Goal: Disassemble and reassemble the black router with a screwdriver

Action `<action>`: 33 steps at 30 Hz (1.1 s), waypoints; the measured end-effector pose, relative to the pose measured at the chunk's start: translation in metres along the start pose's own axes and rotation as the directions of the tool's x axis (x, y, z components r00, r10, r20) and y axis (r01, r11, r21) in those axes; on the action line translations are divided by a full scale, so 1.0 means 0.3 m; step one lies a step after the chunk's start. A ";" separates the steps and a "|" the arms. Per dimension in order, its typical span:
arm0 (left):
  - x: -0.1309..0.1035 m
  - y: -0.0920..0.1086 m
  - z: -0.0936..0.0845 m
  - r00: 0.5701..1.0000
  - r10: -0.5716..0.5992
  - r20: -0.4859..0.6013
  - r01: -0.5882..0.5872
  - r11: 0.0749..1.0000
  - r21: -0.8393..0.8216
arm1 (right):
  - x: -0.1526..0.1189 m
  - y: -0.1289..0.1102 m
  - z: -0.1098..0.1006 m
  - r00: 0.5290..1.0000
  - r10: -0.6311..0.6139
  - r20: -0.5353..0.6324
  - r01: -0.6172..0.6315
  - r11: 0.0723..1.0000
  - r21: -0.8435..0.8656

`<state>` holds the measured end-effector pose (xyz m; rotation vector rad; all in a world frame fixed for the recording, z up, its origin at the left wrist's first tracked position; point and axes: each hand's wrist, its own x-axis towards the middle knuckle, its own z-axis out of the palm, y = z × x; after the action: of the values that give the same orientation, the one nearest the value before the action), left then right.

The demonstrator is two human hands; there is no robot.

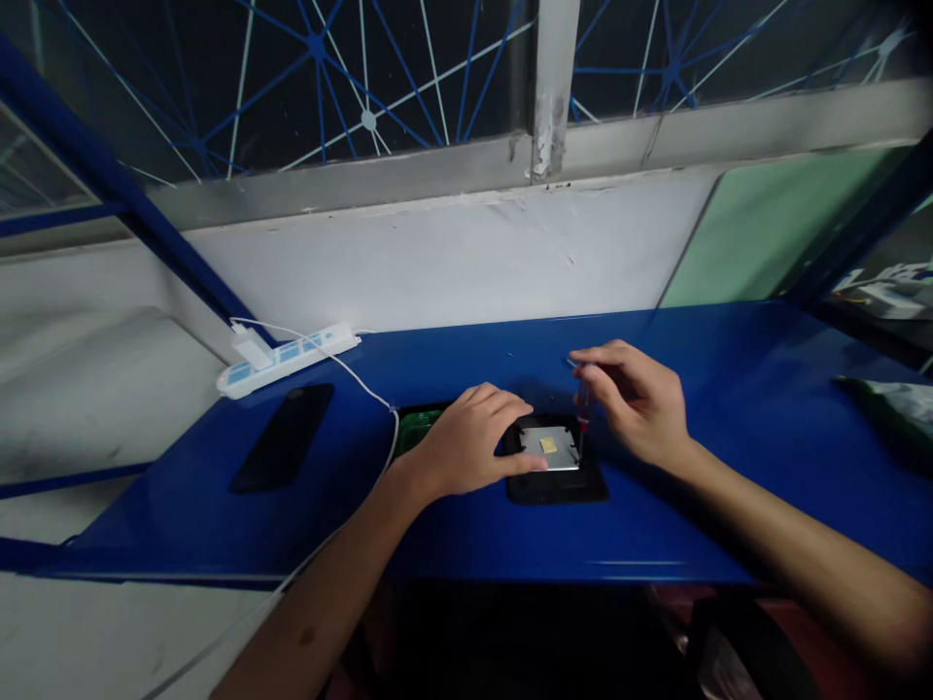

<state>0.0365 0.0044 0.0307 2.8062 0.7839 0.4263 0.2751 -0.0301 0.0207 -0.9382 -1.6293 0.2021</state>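
The tabletop is solid blue. At its left, the power strip is white with light-blue panels. The silver plate bears a yellow square. Far off, blue and pale lines crisscross the dark window panes; the far-right panel is light green.

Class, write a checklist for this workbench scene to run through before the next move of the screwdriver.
1. Screwdriver held: ok, in the right hand's fingers.
2. Screwdriver over the metal plate's right edge: ok.
3. Tip seated in a screw: cannot tell, too small to see.
4. Left hand at the plate: ok, thumb at its near edge.
5. Black case on the table: ok.
6. White cable well away from the left forearm: not ok, it runs close beside it.
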 end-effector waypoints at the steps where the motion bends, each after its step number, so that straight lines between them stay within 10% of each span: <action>1: -0.002 0.006 0.002 1.000 0.008 0.006 -0.008 1.000 -0.006 | 0.000 -0.002 0.001 1.000 0.002 -0.002 -0.002 1.000 0.009; 22: -0.020 0.003 0.031 0.992 0.052 0.118 -0.047 0.998 -0.040 | 0.003 -0.046 -0.022 0.991 0.010 0.130 -0.040 0.973 0.226; 33: -0.019 0.008 0.025 0.990 0.048 0.135 -0.039 0.997 -0.074 | 0.044 -0.044 -0.026 0.900 0.229 0.370 -0.407 0.746 0.527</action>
<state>0.0356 -0.0015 0.0230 2.7559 0.6663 0.2589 0.2762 -0.0327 0.0408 -0.7018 -1.4953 1.0788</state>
